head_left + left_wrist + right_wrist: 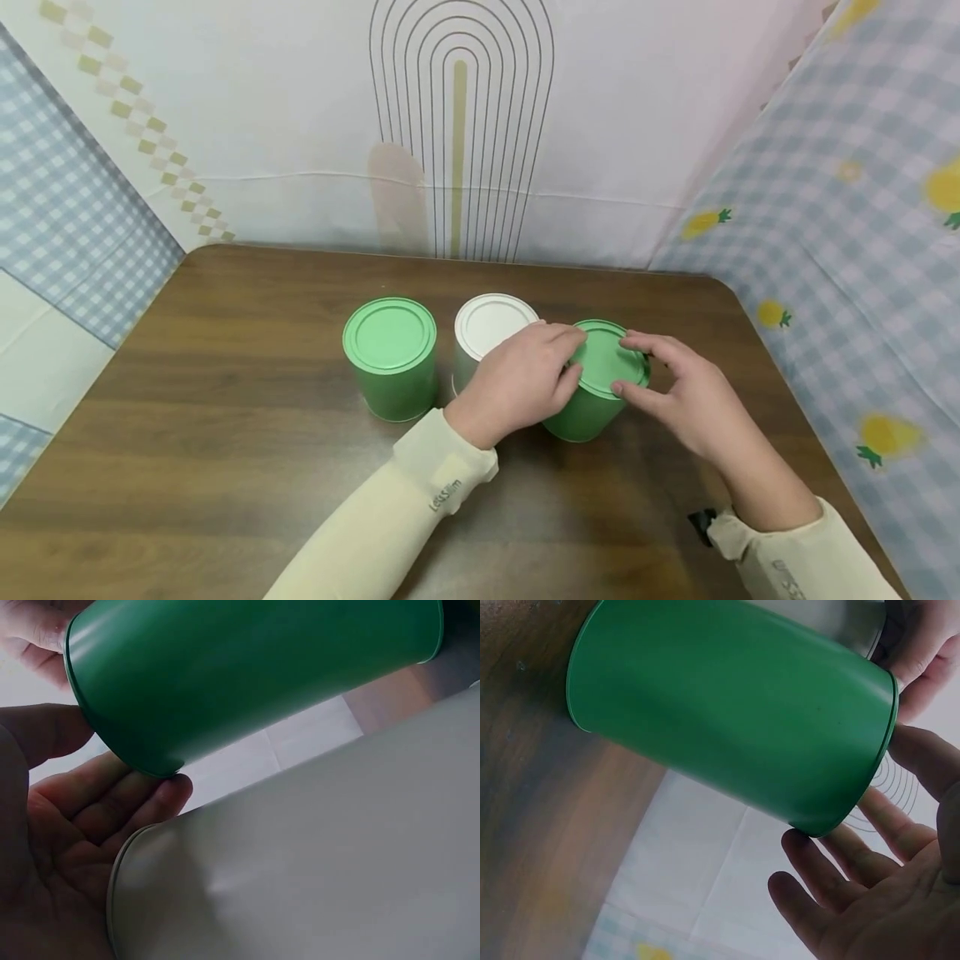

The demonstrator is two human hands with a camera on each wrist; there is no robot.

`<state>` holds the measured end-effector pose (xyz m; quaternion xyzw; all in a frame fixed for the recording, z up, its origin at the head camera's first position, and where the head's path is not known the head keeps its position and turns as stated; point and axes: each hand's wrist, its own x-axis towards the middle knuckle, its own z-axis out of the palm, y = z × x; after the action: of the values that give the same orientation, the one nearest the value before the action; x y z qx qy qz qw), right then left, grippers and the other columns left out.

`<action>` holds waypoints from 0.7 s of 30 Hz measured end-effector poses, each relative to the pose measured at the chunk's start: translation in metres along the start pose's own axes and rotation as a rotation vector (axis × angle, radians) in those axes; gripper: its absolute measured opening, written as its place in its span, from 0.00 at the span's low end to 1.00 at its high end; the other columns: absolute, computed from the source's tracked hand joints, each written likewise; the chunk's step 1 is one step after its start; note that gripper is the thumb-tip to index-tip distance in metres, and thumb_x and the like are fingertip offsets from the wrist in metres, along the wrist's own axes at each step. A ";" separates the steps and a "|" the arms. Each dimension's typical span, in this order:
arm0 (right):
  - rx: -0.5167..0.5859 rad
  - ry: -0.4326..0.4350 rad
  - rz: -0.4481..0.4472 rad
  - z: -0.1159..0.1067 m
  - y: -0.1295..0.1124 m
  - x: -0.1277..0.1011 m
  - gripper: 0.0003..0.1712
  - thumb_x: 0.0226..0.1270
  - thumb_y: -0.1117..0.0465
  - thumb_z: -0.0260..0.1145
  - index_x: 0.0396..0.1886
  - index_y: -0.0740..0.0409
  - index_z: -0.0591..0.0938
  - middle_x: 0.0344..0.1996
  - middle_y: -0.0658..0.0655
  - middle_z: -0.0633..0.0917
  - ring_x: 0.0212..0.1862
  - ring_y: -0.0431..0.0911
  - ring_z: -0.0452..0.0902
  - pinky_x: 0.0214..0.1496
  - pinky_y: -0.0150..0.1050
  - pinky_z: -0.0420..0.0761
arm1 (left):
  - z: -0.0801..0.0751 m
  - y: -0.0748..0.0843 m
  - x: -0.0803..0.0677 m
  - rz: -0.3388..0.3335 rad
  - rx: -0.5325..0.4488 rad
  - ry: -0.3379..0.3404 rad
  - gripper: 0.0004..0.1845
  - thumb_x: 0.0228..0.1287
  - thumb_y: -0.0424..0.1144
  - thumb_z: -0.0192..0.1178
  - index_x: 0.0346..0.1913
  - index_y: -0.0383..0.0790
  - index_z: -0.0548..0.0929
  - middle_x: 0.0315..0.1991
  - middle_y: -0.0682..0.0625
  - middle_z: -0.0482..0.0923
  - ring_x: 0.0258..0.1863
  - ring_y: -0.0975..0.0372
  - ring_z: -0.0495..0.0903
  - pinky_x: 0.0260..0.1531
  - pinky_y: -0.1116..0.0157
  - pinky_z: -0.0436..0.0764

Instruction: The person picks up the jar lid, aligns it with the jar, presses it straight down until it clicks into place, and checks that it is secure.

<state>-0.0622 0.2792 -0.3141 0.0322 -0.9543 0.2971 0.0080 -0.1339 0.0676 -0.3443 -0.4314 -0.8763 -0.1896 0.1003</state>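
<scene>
Three round tins stand on a brown wooden table (225,467): a green tin (390,360) on the left, a white tin (489,323) in the middle, and a second green tin (592,400) on the right. Both hands are at the lid (606,360) of the right green tin. My left hand (521,382) reaches over the white tin, fingers on the lid's left edge and thumb at its rim. My right hand (678,392) spans the lid's right edge between thumb and forefinger. The wrist views show the green tin (247,667) (727,720) with fingertips (169,791) (795,840) touching its rim.
Patterned fabric walls enclose the table: white with an arch print behind (461,125), blue check on the left (67,225), pineapple check on the right (847,250). The white tin (315,862) stands close against the green one. Bare tabletop lies in front and to the left.
</scene>
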 end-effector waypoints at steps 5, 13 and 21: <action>0.010 -0.003 0.014 -0.001 0.002 -0.003 0.32 0.66 0.47 0.72 0.66 0.55 0.77 0.70 0.59 0.72 0.69 0.63 0.66 0.63 0.64 0.70 | 0.001 0.003 0.001 -0.010 0.009 -0.012 0.20 0.73 0.43 0.54 0.63 0.40 0.79 0.60 0.51 0.80 0.63 0.63 0.75 0.71 0.63 0.65; 0.063 0.017 -0.011 0.003 0.006 -0.004 0.28 0.67 0.49 0.71 0.63 0.56 0.79 0.71 0.59 0.71 0.69 0.62 0.67 0.64 0.63 0.71 | 0.000 0.005 0.002 -0.032 0.019 -0.027 0.21 0.74 0.43 0.54 0.65 0.41 0.79 0.62 0.52 0.79 0.64 0.63 0.74 0.72 0.63 0.64; 0.096 0.064 -0.023 0.007 0.008 -0.005 0.24 0.67 0.52 0.72 0.59 0.57 0.81 0.70 0.58 0.73 0.69 0.61 0.68 0.65 0.62 0.71 | -0.002 0.004 0.002 -0.029 0.006 -0.035 0.21 0.74 0.43 0.55 0.65 0.40 0.79 0.62 0.51 0.79 0.65 0.63 0.75 0.72 0.63 0.64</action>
<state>-0.0577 0.2822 -0.3246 0.0340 -0.9378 0.3431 0.0401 -0.1314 0.0706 -0.3413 -0.4215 -0.8847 -0.1807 0.0835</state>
